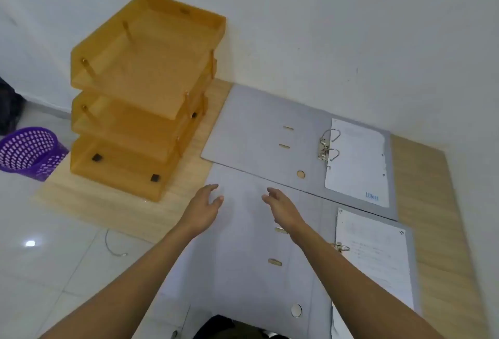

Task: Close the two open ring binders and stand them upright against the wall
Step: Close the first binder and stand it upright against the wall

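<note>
Two grey ring binders lie open and flat on a wooden board on the floor. The far binder [259,133] sits by the white wall [351,28], its metal rings [328,147] standing up beside a white sheet. The near binder [243,252] lies below it, with its far edge tucked under the far binder, paper on its right half. My left hand [204,207] and my right hand [283,207] hover over the near binder's left cover, fingers spread, holding nothing. My right forearm hides part of the near binder's rings.
An orange three-tier letter tray [140,95] stands at the board's left against the wall. A purple mesh basket [29,151] lies on the tiled floor farther left. A thin wire [113,247] lies on the tiles near the board's edge.
</note>
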The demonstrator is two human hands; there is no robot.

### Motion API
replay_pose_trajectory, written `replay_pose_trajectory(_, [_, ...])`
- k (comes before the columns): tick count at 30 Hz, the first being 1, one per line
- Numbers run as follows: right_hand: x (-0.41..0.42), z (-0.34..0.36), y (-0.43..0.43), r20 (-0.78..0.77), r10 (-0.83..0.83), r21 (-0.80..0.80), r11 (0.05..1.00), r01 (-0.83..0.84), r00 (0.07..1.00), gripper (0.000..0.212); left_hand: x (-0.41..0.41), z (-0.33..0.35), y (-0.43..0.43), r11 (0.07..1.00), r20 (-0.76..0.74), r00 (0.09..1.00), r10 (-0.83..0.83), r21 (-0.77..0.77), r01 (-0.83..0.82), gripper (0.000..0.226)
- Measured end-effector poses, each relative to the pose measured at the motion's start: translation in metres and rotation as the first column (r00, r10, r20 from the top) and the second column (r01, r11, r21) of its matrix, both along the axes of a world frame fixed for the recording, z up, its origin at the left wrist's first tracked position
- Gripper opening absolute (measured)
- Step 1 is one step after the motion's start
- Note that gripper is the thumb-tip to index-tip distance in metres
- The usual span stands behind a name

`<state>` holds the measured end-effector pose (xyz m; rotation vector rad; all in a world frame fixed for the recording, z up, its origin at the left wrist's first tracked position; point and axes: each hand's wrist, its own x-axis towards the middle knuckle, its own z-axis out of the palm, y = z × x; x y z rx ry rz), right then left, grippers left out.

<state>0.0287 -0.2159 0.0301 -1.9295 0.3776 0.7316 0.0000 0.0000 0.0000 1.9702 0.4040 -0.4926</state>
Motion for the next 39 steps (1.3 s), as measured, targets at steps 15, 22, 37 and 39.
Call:
replay_pose_trajectory(15, [-0.052,-0.039,0.011,-0.074,0.253,-0.106,0.96,-0.26,0.965,0.062,-0.05,-0.036,0.003,0.95,0.011,0.984,0.179,0.259,-0.176,0.056])
replay_pose_trajectory(22, [-0.065,-0.032,0.007,-0.094,0.226,-0.011,0.974,-0.228,0.97,0.061,-0.032,-0.019,0.019,0.927,-0.164,0.913,0.374,0.029,-0.374,0.044])
replay_pose_trajectory(37, [-0.078,0.057,-0.05,0.132,0.1,0.35,0.926,-0.141,0.986,0.052,-0.064,0.133,-0.098,0.756,-0.216,0.976,0.037,-0.632,-0.168,0.054])
replay_pose_trajectory(39, [-0.082,0.073,-0.067,0.178,0.051,0.411,0.904,-0.121,0.983,0.053,-0.069,0.143,-0.133,0.76,-0.129,0.992,-0.014,-0.646,-0.073,0.051])
